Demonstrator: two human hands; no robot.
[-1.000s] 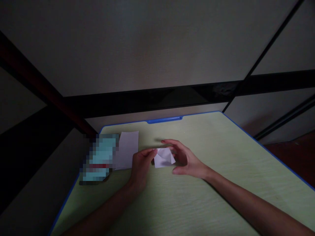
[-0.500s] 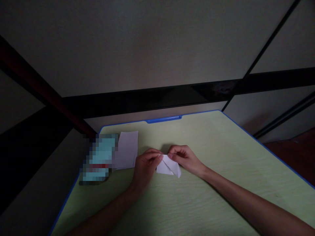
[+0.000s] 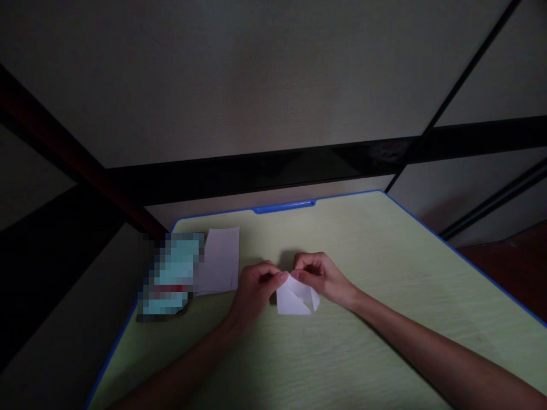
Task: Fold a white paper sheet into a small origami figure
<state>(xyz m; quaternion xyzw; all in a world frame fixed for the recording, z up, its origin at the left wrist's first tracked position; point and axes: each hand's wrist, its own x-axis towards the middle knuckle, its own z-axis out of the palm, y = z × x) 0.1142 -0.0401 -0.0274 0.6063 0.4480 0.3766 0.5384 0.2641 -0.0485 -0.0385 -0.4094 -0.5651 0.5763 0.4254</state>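
Note:
A small folded white paper (image 3: 294, 299) is held just above the pale green table (image 3: 363, 319). My left hand (image 3: 256, 290) pinches its upper left corner with curled fingers. My right hand (image 3: 322, 276) pinches its top edge from the right, fingers closed. The paper's lower flaps hang free toward me, partly spread. Both forearms reach in from the bottom of the view.
A stack of flat white paper sheets (image 3: 220, 259) lies to the left of my hands. Beside it at the table's left edge sits a pixelated teal object (image 3: 173, 273). The table has a blue rim (image 3: 284, 206); a wall with dark rails stands behind.
My right hand went from open beside the paper to pinching its top. The paper has turned and dropped slightly toward me, its flaps opening downward.

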